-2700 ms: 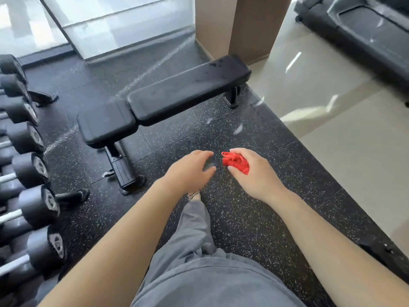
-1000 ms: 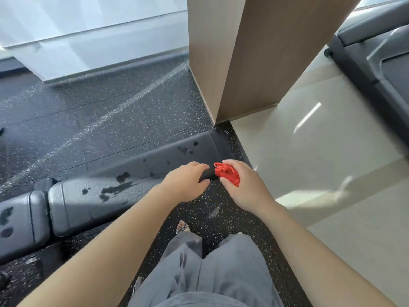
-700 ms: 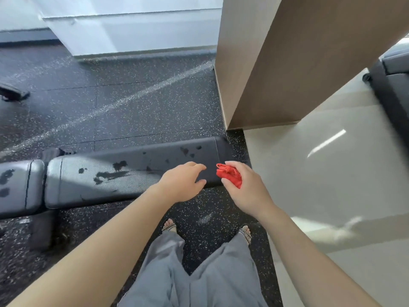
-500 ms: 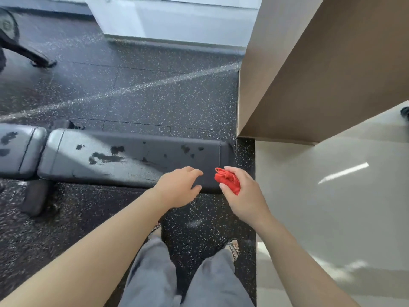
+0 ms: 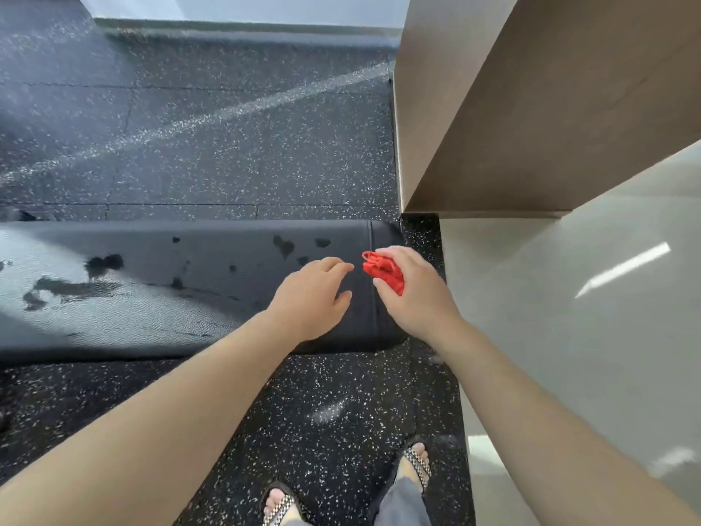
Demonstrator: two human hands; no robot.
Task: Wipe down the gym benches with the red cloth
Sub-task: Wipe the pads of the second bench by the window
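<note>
A long black padded gym bench lies across the view, with dark wet blotches and a glossy sheen on its top. My right hand hovers over the bench's right end, fingers closed around a bunched red cloth. My left hand hangs just left of it above the pad, fingers spread and holding nothing. A narrow gap separates the left fingertips from the cloth.
A beige pillar rises close behind the bench's right end. Black speckled rubber floor surrounds the bench; glossy grey tile starts to the right. My sandalled feet stand in front of the bench.
I have walked up to the bench, which now fills the view under my hands. The red cloth stays gripped in my right hand; my left hand's fingers have spread slightly.
</note>
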